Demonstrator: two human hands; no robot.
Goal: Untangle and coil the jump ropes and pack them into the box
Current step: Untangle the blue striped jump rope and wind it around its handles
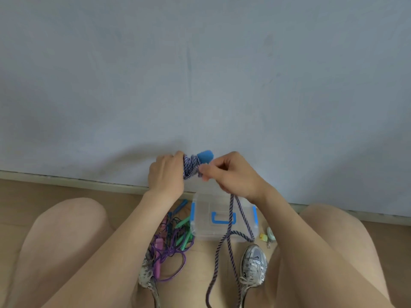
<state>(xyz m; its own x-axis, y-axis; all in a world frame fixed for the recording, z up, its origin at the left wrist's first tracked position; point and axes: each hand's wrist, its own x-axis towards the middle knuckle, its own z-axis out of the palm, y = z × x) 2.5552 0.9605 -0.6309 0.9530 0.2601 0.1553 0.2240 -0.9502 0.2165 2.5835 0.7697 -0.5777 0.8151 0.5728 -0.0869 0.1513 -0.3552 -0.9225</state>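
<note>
Gripping the coiled braided rope (190, 168) at frame centre, your left hand (166, 175) holds firm; your right hand (230, 173) seemingly pinches its strand, tail trailing over the box (201, 225) below

A big, plain wall (200, 74) of pale blue-grey fills most of the view, a thin light strip (66, 181) runs along its bottom edge, and below that lies a smooth floor (26, 203) of light brown wood.
</note>
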